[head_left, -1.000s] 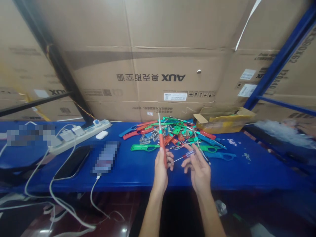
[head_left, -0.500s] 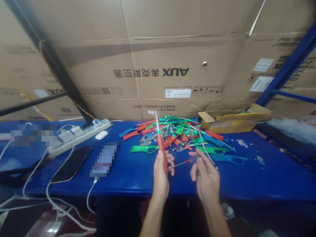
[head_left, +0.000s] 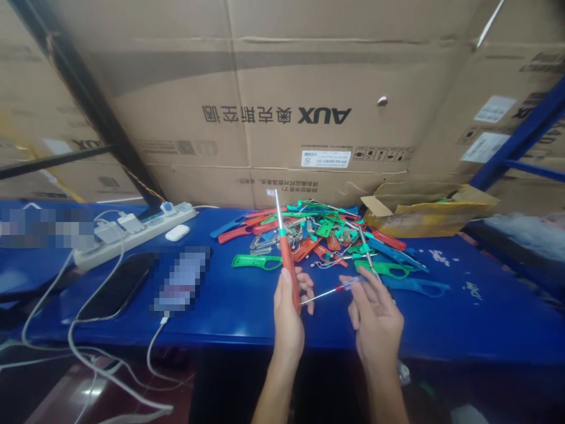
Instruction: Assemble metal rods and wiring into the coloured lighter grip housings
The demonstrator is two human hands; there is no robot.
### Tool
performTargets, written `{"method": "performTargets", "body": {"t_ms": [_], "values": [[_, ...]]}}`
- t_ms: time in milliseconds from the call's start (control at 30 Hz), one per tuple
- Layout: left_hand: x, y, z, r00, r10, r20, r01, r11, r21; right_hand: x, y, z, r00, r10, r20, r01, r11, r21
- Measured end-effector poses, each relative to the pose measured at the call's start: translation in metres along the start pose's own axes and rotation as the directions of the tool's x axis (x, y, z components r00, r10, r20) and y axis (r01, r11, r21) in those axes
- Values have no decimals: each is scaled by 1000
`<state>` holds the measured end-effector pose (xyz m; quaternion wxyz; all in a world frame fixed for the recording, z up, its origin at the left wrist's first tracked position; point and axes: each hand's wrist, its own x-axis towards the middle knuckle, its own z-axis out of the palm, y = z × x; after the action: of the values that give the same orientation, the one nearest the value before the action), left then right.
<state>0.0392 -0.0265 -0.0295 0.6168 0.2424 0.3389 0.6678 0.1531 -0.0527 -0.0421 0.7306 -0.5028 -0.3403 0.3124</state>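
Note:
My left hand (head_left: 289, 306) is closed around a red-handled gas lighter (head_left: 288, 259), held upright with its metal tube pointing up. In my right hand (head_left: 375, 312) is a small screwdriver (head_left: 348, 285) with a translucent purple and red handle, gripped between thumb and fingers. The screwdriver's shaft reaches left to the lower part of the red handle; whether its tip touches a screw there is too small to tell. Behind both hands lies a pile of red, green and blue lighter parts (head_left: 326, 229), with metal tubes and thin white wires among them.
An open cardboard box (head_left: 430, 218) with yellow tape stands at the back right. Small white bits (head_left: 439, 257) lie on the blue tabletop (head_left: 494, 306). To the left are a power strip (head_left: 145, 232), a white earbud case (head_left: 177, 233) and two phones, one charging (head_left: 183, 282), with trailing cables.
My right hand has moved slightly right and opened its grip a little on the screwdriver, so more of the shaft shows. The left hand still holds the lighter. The camera view has shifted slightly.

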Motion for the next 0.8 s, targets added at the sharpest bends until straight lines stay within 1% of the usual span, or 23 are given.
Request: {"method": "performTargets", "body": {"t_ms": [67, 100, 133, 200, 267, 333, 433, 500, 533, 567, 667, 700, 733, 800], "values": [[-1, 0, 0, 1000, 24, -15, -24, 1000, 3, -2, -1, 2, 997, -16, -78, 11, 998, -58], [-1, 0, 0, 999, 35, -17, -35, 999, 11, -3, -2, 4, 995, -15, -96, 6, 996, -94], [-1, 0, 0, 999, 42, -18, -42, 999, 20, -3, -2, 4, 995, -13, -97, 1, 993, -120], [-2, 0, 0, 999, 40, -13, -40, 999, 38, -3, -4, 4, 999, -6, -52, 0, 993, -114], [-1, 0, 0, 1000, 26, -15, -25, 999, 44, -2, -3, 3, 1000, 0, 16, 0, 999, -45], [0, 2, -1, 1000, 10, -29, -9, 1000, 22, -1, 0, 0, 999, 22, 45, -23, 1000, 13], [1, 4, 0, 999, -19, -49, 17, 999, -33, -1, 4, -4, 998, 70, -1, -70, 998, 7], [2, 6, 0, 998, -27, -56, 25, 999, -39, -2, 5, -6, 996, 76, -42, -77, 997, -31], [1, 6, 0, 998, -25, -58, 23, 999, -31, -2, 5, -6, 997, 66, -34, -68, 996, -52], [1, 6, 0, 998, -21, -60, 20, 1000, -22, -3, 4, -6, 999, 52, -1, -52, 996, -66], [0, 6, 1, 997, -28, -73, 28, 1000, -3, -5, 0, -6, 988, 18, 154, -8, 998, -63], [0, 7, 1, 996, -35, -81, 35, 999, -4, -5, -1, -6, 982, 18, 187, -7, 998, -55], [-1, 7, 1, 995, -43, -86, 43, 999, -6, -5, -1, -6, 980, 24, 200, -14, 999, -49], [-2, 9, 1, 995, -47, -87, 47, 999, -11, -5, -1, -6, 981, 46, 186, -40, 999, -36]]}}
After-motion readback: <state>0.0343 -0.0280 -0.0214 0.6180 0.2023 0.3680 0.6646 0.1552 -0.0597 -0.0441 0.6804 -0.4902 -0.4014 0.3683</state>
